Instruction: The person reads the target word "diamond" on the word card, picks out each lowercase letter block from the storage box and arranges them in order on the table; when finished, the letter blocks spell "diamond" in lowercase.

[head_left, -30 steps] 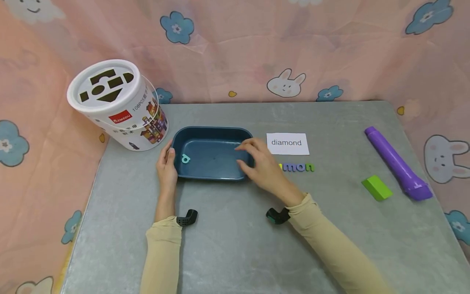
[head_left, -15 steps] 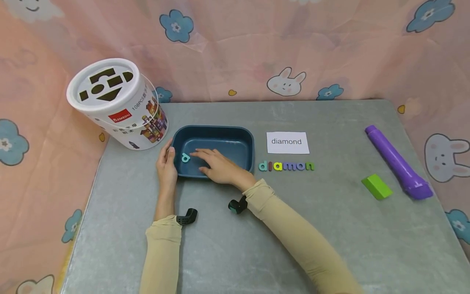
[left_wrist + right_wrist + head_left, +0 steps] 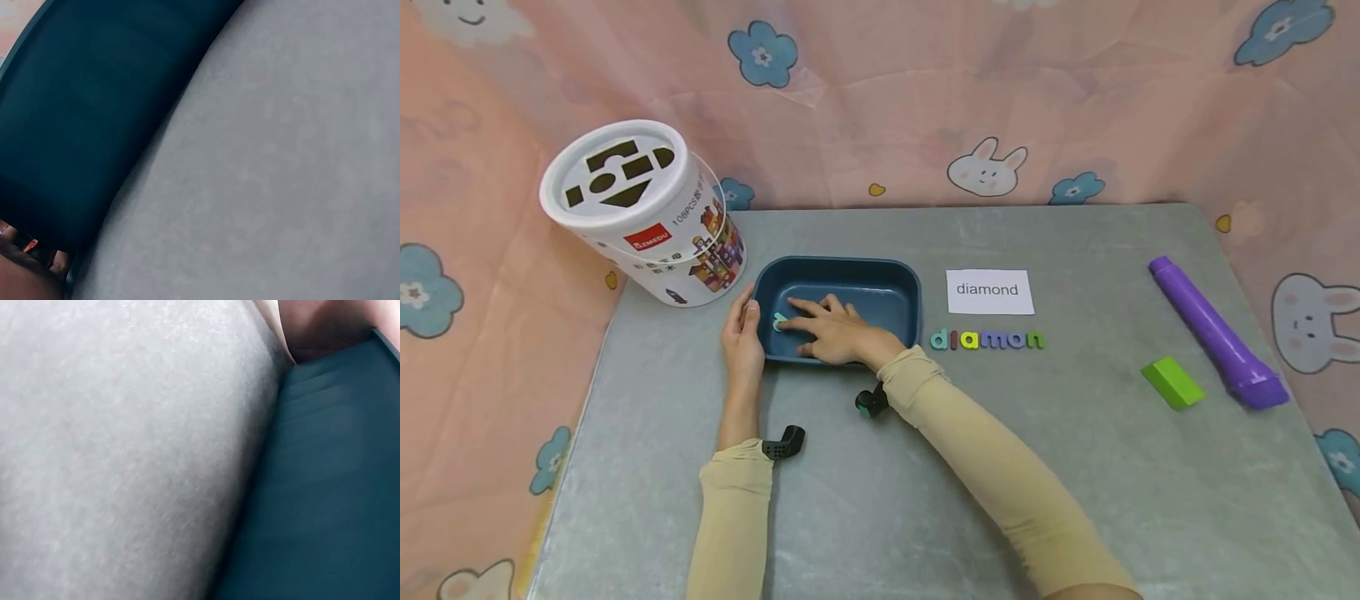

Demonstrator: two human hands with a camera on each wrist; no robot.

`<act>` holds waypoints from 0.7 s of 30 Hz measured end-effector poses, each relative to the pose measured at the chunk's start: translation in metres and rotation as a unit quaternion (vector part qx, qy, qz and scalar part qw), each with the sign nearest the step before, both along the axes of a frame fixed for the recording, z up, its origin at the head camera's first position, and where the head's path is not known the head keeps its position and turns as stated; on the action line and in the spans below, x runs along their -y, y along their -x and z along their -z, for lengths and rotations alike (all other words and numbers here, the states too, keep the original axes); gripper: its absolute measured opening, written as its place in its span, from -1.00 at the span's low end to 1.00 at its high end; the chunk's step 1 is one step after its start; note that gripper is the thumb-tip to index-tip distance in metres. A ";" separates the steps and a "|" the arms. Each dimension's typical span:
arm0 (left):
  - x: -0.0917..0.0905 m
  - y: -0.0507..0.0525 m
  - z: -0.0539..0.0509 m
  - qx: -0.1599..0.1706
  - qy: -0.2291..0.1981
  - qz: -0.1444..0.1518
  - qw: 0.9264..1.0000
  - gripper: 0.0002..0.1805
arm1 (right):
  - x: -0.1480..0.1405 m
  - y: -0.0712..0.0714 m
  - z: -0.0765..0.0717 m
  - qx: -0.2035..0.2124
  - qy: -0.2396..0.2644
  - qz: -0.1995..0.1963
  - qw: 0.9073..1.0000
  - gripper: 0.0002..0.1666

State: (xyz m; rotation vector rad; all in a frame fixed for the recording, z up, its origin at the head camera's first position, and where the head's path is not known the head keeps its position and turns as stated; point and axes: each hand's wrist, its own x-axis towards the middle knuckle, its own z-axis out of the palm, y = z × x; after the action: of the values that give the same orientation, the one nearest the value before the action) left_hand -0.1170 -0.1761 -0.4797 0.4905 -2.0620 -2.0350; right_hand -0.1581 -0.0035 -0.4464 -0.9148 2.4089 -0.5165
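My left hand (image 3: 742,343) rests against the left end of a dark blue tray (image 3: 880,265), its thumb upright by the rim. The fingers behind are partly hidden. Over the tray, my right hand (image 3: 838,332) reaches in with fingers spread. One fingertip is at a small teal letter (image 3: 778,322), shaped like a d, on the tray floor; the finger covers part of it. To the tray's right, coloured letters (image 3: 992,340) lie in a row reading "diamon". Above them is a white card (image 3: 989,292) printed "diamond". The wrist views mostly show the tray's outer wall (image 3: 94,112).
A white block bucket (image 3: 643,217) with a shape-slotted lid stands at the back left, close to the tray. A purple tube-like object (image 3: 1217,333) and a green block (image 3: 1173,382) lie on the right of the grey table (image 3: 1075,467). A patterned cloth hangs behind.
My right hand has moved left from the tray's right side, down to the teal letter at its left end, uncovering the letter row. My left hand has kept its place.
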 end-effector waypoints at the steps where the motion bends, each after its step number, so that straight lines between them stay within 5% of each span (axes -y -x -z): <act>1: 0.000 0.000 0.000 0.000 -0.003 -0.002 1.000 -0.51 | -0.001 0.000 0.000 -0.004 0.002 0.003 1.000 -0.38; 12: -0.001 0.000 -0.001 0.000 -0.001 -0.014 1.000 -0.52 | -0.035 -0.002 -0.002 -0.144 0.043 0.027 0.988 -0.98; 17: -0.001 0.001 -0.001 -0.002 -0.009 -0.014 1.000 -0.52 | -0.059 -0.008 -0.015 -0.120 0.079 0.062 0.988 -0.97; 21: -0.002 0.001 -0.001 -0.006 -0.007 -0.018 1.000 -0.52 | -0.082 -0.017 -0.027 -0.094 0.157 0.094 0.979 -0.66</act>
State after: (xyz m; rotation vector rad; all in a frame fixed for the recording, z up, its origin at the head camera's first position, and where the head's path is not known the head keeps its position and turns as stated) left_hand -0.1183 -0.1744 -0.4788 0.5114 -2.0187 -2.0292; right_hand -0.1410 0.0787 -0.4193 -0.9018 2.6489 -0.9417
